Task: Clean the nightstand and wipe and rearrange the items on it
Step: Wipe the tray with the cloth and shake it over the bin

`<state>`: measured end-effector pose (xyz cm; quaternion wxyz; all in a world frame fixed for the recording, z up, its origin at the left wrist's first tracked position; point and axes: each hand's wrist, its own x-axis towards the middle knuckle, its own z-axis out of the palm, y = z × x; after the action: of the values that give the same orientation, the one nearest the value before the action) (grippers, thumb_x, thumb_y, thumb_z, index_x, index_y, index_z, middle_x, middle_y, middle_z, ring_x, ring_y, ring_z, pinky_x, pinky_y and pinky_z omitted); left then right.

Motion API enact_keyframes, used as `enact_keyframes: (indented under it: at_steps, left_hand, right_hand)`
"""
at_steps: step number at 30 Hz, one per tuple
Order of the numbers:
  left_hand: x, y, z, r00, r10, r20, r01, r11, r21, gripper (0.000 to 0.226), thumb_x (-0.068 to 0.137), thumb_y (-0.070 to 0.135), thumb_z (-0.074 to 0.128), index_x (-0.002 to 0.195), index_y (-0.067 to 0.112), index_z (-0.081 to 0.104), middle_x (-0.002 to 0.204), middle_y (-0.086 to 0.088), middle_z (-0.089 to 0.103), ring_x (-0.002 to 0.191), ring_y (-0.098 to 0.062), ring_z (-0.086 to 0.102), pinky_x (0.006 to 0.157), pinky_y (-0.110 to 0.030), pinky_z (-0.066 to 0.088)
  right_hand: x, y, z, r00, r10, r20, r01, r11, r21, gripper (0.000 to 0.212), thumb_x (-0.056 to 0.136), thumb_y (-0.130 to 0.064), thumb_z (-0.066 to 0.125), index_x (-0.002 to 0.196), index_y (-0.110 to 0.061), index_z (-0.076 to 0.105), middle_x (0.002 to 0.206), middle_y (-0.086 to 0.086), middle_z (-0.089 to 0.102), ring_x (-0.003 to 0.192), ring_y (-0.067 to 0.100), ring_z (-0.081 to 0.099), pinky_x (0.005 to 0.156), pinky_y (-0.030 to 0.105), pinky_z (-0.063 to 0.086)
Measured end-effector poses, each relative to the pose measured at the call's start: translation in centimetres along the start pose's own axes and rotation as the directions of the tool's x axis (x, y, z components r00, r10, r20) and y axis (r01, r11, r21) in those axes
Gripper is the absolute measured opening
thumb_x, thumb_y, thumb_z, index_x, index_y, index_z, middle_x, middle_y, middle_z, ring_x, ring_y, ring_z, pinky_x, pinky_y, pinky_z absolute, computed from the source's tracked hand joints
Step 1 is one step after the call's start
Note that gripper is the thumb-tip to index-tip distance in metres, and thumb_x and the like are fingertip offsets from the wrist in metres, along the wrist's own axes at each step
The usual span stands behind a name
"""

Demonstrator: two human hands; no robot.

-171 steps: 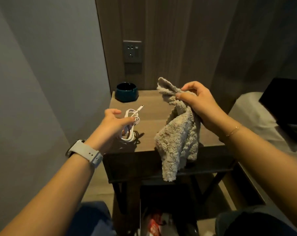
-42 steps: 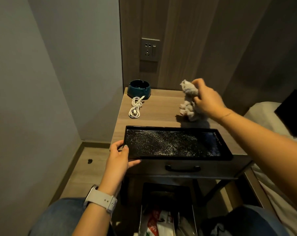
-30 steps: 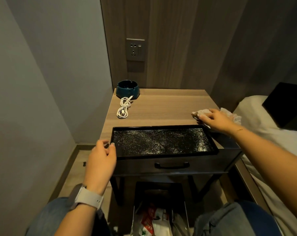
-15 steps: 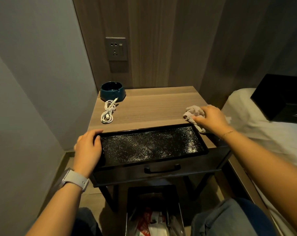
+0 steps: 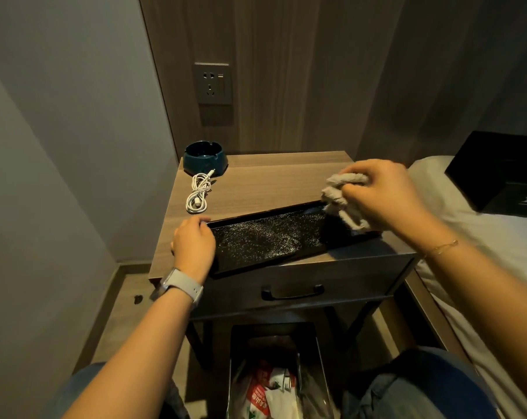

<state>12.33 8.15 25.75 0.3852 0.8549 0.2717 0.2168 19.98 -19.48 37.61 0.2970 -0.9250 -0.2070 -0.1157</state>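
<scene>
Your left hand (image 5: 193,245), with a pale watch (image 5: 180,285) on the wrist, sits at the left of the frame's middle, its fingers (image 5: 195,222) curled over the left end of the black tray (image 5: 265,241), gripping its rim. Above it, toward the upper left of the counter (image 5: 265,182), a white cable (image 5: 198,193) lies coiled, its plug end touching the dark blue ashtray (image 5: 205,158) at the back corner. A wall socket (image 5: 213,83) sits higher up on the wood panel. The tray lies across the front of the counter, speckled with pale dust, tilted slightly up to the right. Below it are the drawer handle (image 5: 292,293) and a bin (image 5: 279,376) holding wrappers. At the right, your right hand (image 5: 383,195) holds the bunched grey cloth (image 5: 344,196) tight, the cloth touching the tray's right end. A bed (image 5: 480,237) lies at the far right.
</scene>
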Motion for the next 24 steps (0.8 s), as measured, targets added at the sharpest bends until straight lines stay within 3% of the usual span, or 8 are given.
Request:
enact_keyframes:
  at_steps: [4, 7, 13, 16, 21, 24]
  left_hand:
    - [0.0, -1.2, -1.6, 0.993, 0.099, 0.068, -0.099, 0.995, -0.006, 0.028, 0.098, 0.017, 0.045, 0.12, 0.01, 0.061, 0.117, -0.008, 0.06, 0.11, -0.023, 0.055, 0.092, -0.032, 0.042]
    - [-0.1, -1.5, -1.8, 0.986, 0.149, 0.072, -0.15, 0.989, 0.01, 0.027, 0.098, 0.018, 0.045, 0.119, 0.011, 0.062, 0.116, -0.007, 0.06, 0.11, -0.022, 0.054, 0.089, -0.028, 0.039]
    - [0.2, -1.8, -1.2, 0.986, 0.16, 0.042, -0.16, 0.987, -0.022, 0.025, 0.093, 0.014, 0.05, 0.112, 0.012, 0.065, 0.111, -0.007, 0.062, 0.105, -0.023, 0.055, 0.09, -0.036, 0.045]
    - [0.2, -1.9, -0.9, 0.985, 0.165, 0.058, -0.165, 0.986, -0.008, 0.025, 0.093, 0.015, 0.048, 0.112, 0.012, 0.063, 0.111, -0.008, 0.059, 0.103, -0.023, 0.055, 0.089, -0.039, 0.046]
    - [0.3, -1.9, -1.0, 0.98, 0.173, 0.094, -0.177, 0.983, 0.039, 0.027, 0.093, 0.015, 0.046, 0.116, 0.012, 0.06, 0.115, -0.01, 0.056, 0.106, -0.027, 0.053, 0.093, -0.044, 0.044]
    - [0.1, -1.4, -0.9, 0.986, 0.132, 0.106, -0.147, 0.978, 0.146, 0.029, 0.095, 0.019, 0.043, 0.119, 0.013, 0.058, 0.119, -0.011, 0.055, 0.112, -0.029, 0.051, 0.097, -0.044, 0.039]
  right_hand:
    - [-0.5, -6.9, 5.5, 0.98, -0.151, 0.129, 0.159, 0.986, -0.057, 0.023, 0.078, -0.02, 0.059, 0.096, -0.026, 0.071, 0.094, -0.003, 0.07, 0.087, 0.018, 0.062, 0.069, 0.032, 0.05]
    - [0.0, -10.3, 11.1, 0.962, -0.171, 0.212, 0.199, 0.973, -0.118, 0.018, 0.081, -0.023, 0.058, 0.096, -0.023, 0.069, 0.094, -0.003, 0.063, 0.09, 0.019, 0.06, 0.065, 0.028, 0.042]
    - [0.1, -11.6, 17.6, 0.955, -0.108, 0.276, 0.161, 0.971, -0.177, 0.022, 0.081, -0.023, 0.059, 0.1, -0.016, 0.067, 0.098, 0.006, 0.068, 0.094, 0.029, 0.063, 0.068, 0.033, 0.047]
    - [0.3, -11.4, 18.5, 0.965, -0.116, 0.235, 0.16, 0.971, -0.177, 0.024, 0.084, -0.021, 0.058, 0.107, -0.016, 0.062, 0.102, 0.005, 0.067, 0.095, 0.029, 0.062, 0.069, 0.035, 0.048]
    - [1.0, -11.5, 18.9, 0.97, -0.129, 0.207, 0.173, 0.963, -0.208, 0.025, 0.084, -0.031, 0.061, 0.1, -0.013, 0.056, 0.102, 0.009, 0.066, 0.094, 0.032, 0.061, 0.063, 0.033, 0.039]
    - [1.3, -11.5, 18.8, 0.966, -0.139, 0.219, 0.189, 0.954, -0.231, 0.026, 0.083, -0.032, 0.061, 0.099, -0.013, 0.056, 0.1, 0.009, 0.066, 0.093, 0.033, 0.062, 0.064, 0.034, 0.043]
